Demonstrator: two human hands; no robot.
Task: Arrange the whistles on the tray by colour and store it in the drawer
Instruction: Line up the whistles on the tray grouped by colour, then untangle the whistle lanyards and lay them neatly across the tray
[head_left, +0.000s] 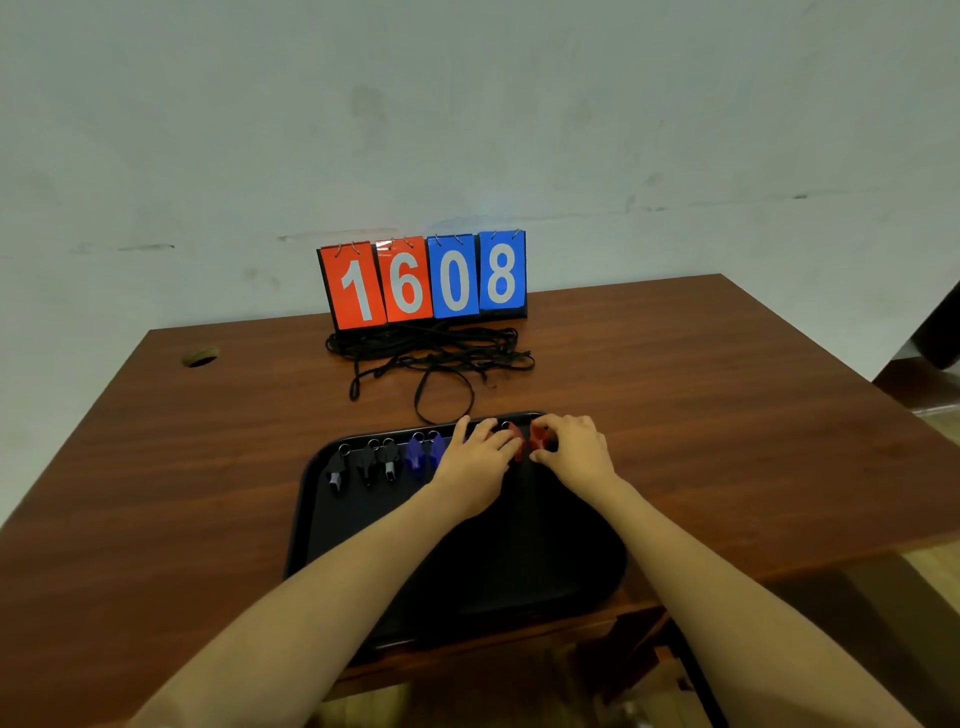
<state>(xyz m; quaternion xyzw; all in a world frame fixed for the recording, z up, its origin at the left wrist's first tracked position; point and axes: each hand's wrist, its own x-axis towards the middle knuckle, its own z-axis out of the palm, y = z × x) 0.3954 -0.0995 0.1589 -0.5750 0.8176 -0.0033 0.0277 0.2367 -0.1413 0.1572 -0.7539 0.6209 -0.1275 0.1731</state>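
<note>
Red plastic whistle pinched by right grip; second red whistle, just left of it, touched by flat-fingered left grip.

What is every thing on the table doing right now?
Tray: flat on the table.
Black whistles: three lined up at its left.
Blue whistles: two next in the row.
Red whistle: pinched by the right hand.
Left hand: straight fingers on a second red whistle.
Scoreboard: upright, shows 1608.
Cords: tangled heap.
</note>
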